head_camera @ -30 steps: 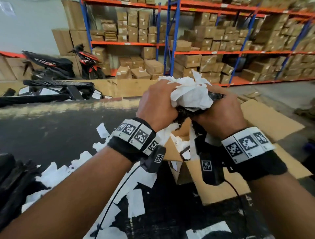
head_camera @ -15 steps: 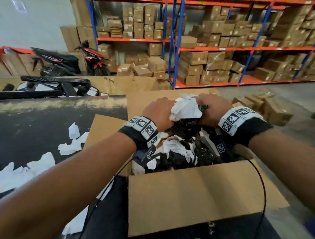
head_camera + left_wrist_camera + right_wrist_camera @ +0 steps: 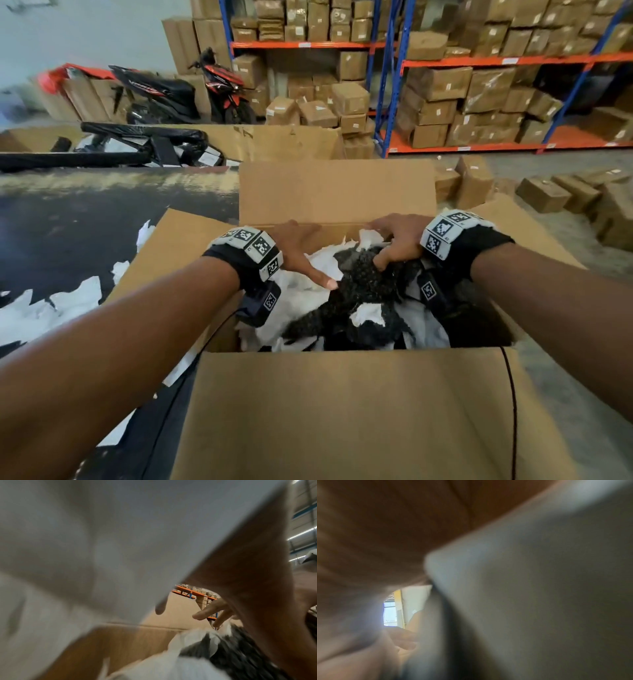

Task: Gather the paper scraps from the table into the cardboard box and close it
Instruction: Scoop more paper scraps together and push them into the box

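The cardboard box (image 3: 342, 411) stands open at the table's edge, all flaps spread out. White paper scraps (image 3: 301, 301) and black speckled scraps (image 3: 363, 291) fill it. My left hand (image 3: 303, 251) lies over the pile inside the box, fingers spread toward the far wall and thumb straight on the paper. My right hand (image 3: 392, 241) presses on the black scraps with spread fingers. In the left wrist view the right hand's fingers (image 3: 211, 611) are stretched above the scraps (image 3: 197, 642). The right wrist view is a blur of paper and palm.
More white scraps (image 3: 51, 308) lie on the dark table (image 3: 68, 233) to the left of the box. The far flap (image 3: 335, 192) stands upright behind my hands. Stacked cartons (image 3: 561, 198), blue shelving (image 3: 479, 102) and a scooter (image 3: 154, 92) are beyond.
Both hands carried a clutched bundle of white and black scraps down into the box and let it go. Their fingers now lie spread on the pile.
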{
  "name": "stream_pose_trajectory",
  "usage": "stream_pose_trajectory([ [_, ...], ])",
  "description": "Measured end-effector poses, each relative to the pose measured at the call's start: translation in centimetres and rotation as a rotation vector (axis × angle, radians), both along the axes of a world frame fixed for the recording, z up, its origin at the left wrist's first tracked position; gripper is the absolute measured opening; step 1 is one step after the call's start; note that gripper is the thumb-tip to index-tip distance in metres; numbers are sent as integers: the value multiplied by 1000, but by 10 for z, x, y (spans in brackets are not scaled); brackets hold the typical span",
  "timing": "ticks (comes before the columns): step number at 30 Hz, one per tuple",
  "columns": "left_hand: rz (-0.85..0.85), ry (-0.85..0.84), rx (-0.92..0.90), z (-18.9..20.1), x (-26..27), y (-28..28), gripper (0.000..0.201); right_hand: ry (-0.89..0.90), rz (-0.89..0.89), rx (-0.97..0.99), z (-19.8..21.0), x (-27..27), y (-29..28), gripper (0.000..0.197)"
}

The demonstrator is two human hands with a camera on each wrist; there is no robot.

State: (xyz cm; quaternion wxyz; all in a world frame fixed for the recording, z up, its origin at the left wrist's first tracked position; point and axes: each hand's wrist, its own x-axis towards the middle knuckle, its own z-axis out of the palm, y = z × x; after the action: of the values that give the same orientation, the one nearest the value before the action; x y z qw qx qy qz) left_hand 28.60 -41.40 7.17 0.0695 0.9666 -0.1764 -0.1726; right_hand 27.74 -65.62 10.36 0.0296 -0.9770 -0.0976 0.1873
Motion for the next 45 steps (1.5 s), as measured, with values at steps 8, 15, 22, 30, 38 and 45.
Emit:
stream_pose_trajectory([
  [8,-28,73,30,2,21,-15,139,28,-17,260,0,20,0,66],
  [15,-91,271,128,-55,30,-27,155,239,63,82,-67,33,-6,122],
  [22,5,276,287,-109,20,-24,141,244,23,-85,-131,20,5,103],
  [30,-18,309,137,-82,40,-6,143,237,78,73,-97,42,-4,103],
  [38,-19,283,195,-70,23,-10,126,232,-19,95,-74,25,-12,65],
  [45,6,29,59,-6,8,-13,87,-123,-89,645,-26,14,-11,44],
])
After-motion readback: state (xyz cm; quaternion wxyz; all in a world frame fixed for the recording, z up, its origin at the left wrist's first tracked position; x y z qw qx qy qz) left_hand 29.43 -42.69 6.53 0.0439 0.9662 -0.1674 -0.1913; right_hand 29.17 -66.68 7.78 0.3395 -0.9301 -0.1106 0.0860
